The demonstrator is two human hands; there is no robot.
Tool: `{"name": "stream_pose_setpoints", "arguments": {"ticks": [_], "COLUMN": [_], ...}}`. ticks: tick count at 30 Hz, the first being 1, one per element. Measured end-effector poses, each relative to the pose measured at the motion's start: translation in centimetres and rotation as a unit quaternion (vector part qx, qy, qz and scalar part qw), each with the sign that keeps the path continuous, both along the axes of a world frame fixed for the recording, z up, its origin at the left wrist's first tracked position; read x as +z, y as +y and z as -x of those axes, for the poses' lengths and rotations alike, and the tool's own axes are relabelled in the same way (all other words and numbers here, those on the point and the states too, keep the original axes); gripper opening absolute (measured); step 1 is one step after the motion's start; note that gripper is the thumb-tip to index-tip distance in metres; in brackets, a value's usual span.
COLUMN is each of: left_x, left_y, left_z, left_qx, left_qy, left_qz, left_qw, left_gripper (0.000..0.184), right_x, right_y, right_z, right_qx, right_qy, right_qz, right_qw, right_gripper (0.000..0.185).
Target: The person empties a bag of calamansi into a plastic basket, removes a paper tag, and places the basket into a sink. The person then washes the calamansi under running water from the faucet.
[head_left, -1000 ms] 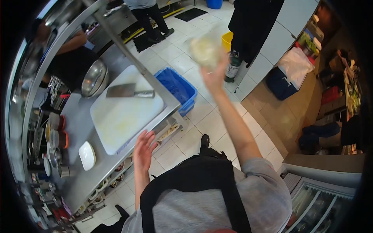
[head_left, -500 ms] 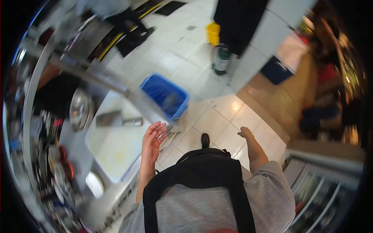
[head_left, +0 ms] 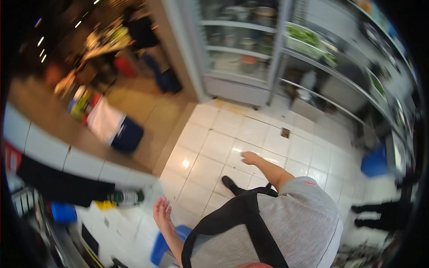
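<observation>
My left hand (head_left: 163, 212) is raised in front of my body at the lower left, fingers apart and slightly bent, holding nothing. Below its forearm is a blue tub (head_left: 160, 247) on the floor, partly hidden by my arm. My right hand (head_left: 250, 158) hangs forward over the white floor tiles (head_left: 214, 152), its fingers curled closed with no object showing in them. It touches nothing. One dark shoe (head_left: 229, 183) shows on the tiles below.
A glass-door fridge (head_left: 239, 53) stands ahead. Right of it, a metal shelf holds a basket of greens (head_left: 306, 41). A doorway with brown floor (head_left: 147, 109) opens at the left, near a gas cylinder (head_left: 126, 197). Another person's legs (head_left: 380, 216) show at the right.
My view has swung right, away from the counter with the cutting board and cleaver, towards the fridge and doorway. Both hands remain empty; the blue tub is now beside my left arm.
</observation>
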State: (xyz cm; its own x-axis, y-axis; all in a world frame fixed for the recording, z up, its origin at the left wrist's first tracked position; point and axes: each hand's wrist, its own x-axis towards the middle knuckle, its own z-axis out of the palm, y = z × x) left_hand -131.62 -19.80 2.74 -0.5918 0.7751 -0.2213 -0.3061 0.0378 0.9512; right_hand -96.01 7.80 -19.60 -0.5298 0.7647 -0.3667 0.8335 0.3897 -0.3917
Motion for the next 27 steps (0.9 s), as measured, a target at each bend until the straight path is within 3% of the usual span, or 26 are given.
{"name": "stream_pose_setpoints", "arguments": {"ticks": [2,3,5,7,8,14,17,18,19,20,22,23,25,27], "left_x": [0.5,1.4,3.7,3.8,3.5,3.4,4.5,5.1,5.7,6.0,6.2,6.2,5.9,4.5], "left_y": [3.4,5.1,9.1,12.7,14.7,26.0,30.0,31.1,32.2,33.1,34.7,35.6,37.8,41.1], "left_z": [-3.9,-6.3,-11.5,-15.1,-17.1,-35.8,-48.0,-52.0,-55.8,-59.3,-65.4,-68.0,-72.4,-76.2], "left_qx": [-0.072,-0.101,-0.226,-0.314,-0.383,-0.488,-0.585,-0.642,-0.692,-0.696,-0.778,-0.778,-0.836,-0.841], "left_qy": [-0.004,-0.003,0.037,0.078,0.115,0.165,0.092,0.042,-0.009,-0.016,0.022,0.016,0.055,0.073], "left_qz": [-0.009,-0.014,0.014,0.015,0.013,0.023,-0.016,-0.031,-0.046,-0.046,-0.087,-0.082,-0.087,-0.086], "left_qw": [0.997,0.995,0.973,0.946,0.916,0.857,0.806,0.765,0.72,0.717,0.621,0.622,0.54,0.529], "left_gripper": [0.035,0.035,0.033,0.033,0.032,0.031,0.031,0.032,0.033,0.033,0.035,0.035,0.035,0.035], "right_x": [-0.9,-0.2,1.4,1.2,0.6,-6.6,-8.4,-7.8,-7.3,-6.5,-5.3,-5.8,-6.9,-5.5], "right_y": [-3.9,-6.4,-10.5,-15.0,-16.7,-24.6,-25.5,-25.1,-24.8,-24.5,-23.6,-23.0,-21.2,-18.2], "right_z": [-12.2,-17.6,-26.4,-33.4,-35.9,-47.3,-50.9,-52.2,-53.7,-55.2,-59.8,-62.3,-67.4,-72.5], "right_qx": [-0.194,-0.316,-0.537,-0.609,-0.623,-0.622,-0.605,-0.602,-0.61,-0.615,-0.652,-0.694,-0.749,-0.773], "right_qy": [-0.118,-0.163,-0.178,-0.124,-0.123,-0.108,-0.043,-0.012,0.003,0.017,0.038,0.075,0.13,0.22], "right_qz": [0.066,0.091,0.104,0.089,0.093,0.128,0.162,0.157,0.119,0.081,0.101,0.079,0.031,-0.002], "right_qw": [0.972,0.93,0.818,0.778,0.766,0.765,0.778,0.782,0.783,0.784,0.75,0.712,0.649,0.596], "right_gripper": [0.029,0.028,0.028,0.027,0.027,0.035,0.036,0.036,0.036,0.036,0.037,0.036,0.033,0.032]}}
